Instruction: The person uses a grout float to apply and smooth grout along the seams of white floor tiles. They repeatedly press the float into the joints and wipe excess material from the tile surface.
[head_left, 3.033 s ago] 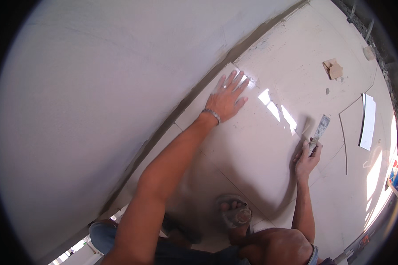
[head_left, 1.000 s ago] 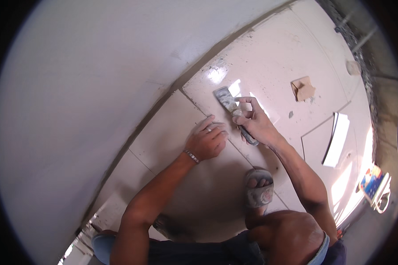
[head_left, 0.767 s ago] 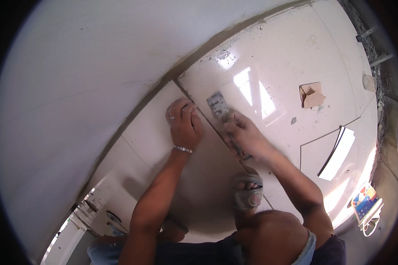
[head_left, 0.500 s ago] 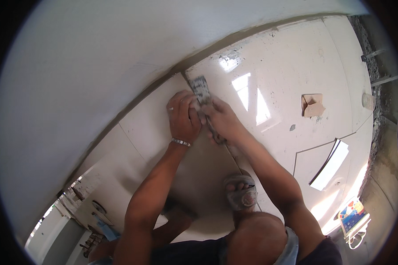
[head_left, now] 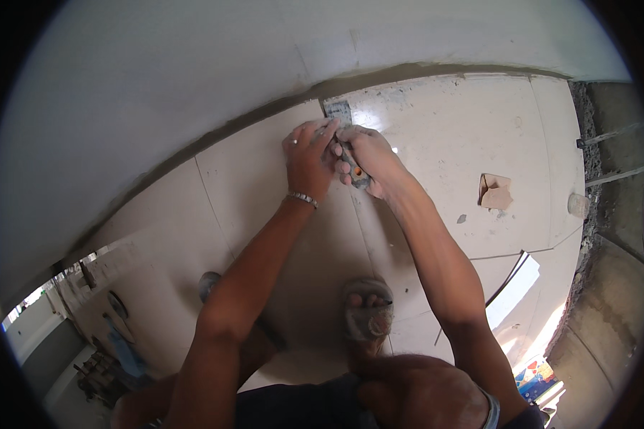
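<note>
My right hand [head_left: 368,154] grips a dusty, grey-stained putty knife [head_left: 340,111] by its handle, its blade at the seam near the wall's foot. Pressed close beside it, my left hand [head_left: 309,154], with a ring and bracelet, has bent fingers against the tool; what they hold, if anything, is hidden. Both hands are over pale glossy floor tiles [head_left: 250,154], along a narrow joint that runs toward my sandaled foot [head_left: 368,314]. A grey mortar band [head_left: 408,70] follows the base of the white wall [head_left: 215,64].
To the right lie a torn cardboard piece [head_left: 495,193], a white strip [head_left: 519,286], a round pale object [head_left: 578,205] and a colourful bag [head_left: 535,380]. Rough concrete with metal bars [head_left: 615,173] borders the tiles. Tools and a blue object [head_left: 122,343] sit at lower left.
My left hand, earlier spread flat, is now curled beside the knife. My right hand has carried the knife from the right up to the seam near the wall. The view has turned.
</note>
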